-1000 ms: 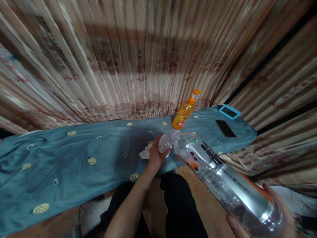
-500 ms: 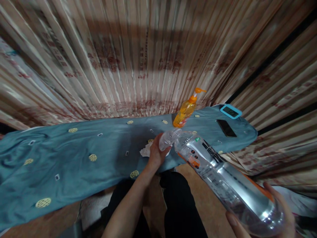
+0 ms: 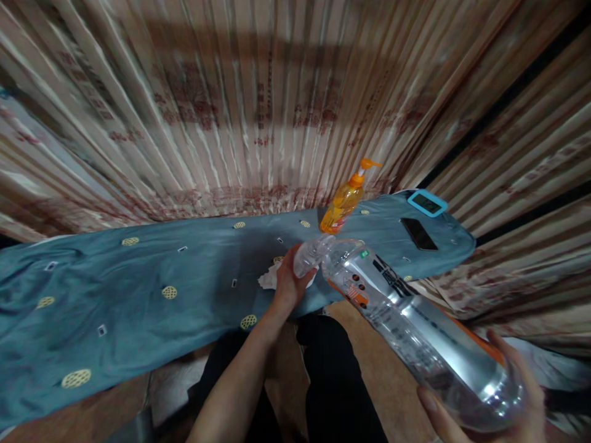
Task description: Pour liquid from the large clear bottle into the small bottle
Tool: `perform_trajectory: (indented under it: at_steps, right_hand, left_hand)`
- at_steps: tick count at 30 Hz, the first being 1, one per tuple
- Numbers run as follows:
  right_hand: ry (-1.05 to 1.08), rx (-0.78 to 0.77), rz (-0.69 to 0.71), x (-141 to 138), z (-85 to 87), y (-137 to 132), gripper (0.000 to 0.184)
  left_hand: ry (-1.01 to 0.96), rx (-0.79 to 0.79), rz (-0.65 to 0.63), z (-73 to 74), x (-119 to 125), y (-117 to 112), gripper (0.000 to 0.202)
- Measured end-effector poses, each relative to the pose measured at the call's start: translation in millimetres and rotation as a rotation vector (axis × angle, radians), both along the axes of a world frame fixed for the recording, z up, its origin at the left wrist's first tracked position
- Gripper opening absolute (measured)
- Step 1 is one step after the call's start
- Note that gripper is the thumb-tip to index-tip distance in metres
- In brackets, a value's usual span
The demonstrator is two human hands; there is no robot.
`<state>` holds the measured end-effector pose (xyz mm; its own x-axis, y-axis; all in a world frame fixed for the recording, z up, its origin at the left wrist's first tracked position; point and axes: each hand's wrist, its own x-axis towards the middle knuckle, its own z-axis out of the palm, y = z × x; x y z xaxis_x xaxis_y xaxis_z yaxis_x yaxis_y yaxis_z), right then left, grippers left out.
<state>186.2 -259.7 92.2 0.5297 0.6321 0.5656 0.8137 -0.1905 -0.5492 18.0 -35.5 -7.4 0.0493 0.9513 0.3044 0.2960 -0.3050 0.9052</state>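
My left hand [image 3: 289, 282] is wrapped round a small clear plastic cup [image 3: 305, 257], which tilts toward the bottle. A large transparent bottle [image 3: 406, 317] with a silver and orange label slants down to the right, its neck end at the cup's rim. Whether the two touch, I cannot tell. My right hand [image 3: 532, 394] grips the bottle near its base, thumb on the near side and fingers on the far side. Beneath my left hand lies a crumpled white tissue [image 3: 268, 278], partly covered by it. Any liquid inside bottle or cup is hard to make out.
Behind the cup stands an orange pump bottle [image 3: 342, 206]. A black phone [image 3: 419, 234] and a blue-framed digital clock [image 3: 427, 203] lie at the right end of the narrow surface under a teal cloth [image 3: 138, 277]. Patterned curtains [image 3: 258, 123] hang close behind and at the right.
The whole view has shifted slightly, so things sit a little further left and mostly higher. Both hands keep their holds, with cup and bottle in nearly the same position relative to each other.
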Motion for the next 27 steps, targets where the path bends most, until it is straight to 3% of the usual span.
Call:
perform_trajectory:
  at_steps: [5,13,27]
  right_hand:
    - [-0.083,-0.008,0.066,8.6,-4.1,-4.0,0.101]
    - [0.079,-0.018,-0.014,-12.0,11.6,2.6,0.104]
    - [0.074,-0.006,0.026,-10.1,12.2,3.0,0.098]
  left_hand:
    - [0.004,-0.010,-0.008,0.2,-0.1,-0.3,0.060]
    - [-0.004,-0.026,-0.017,3.0,0.1,-1.2,0.059]
    - [-0.024,0.004,-0.017,-2.5,-0.5,1.4,0.060]
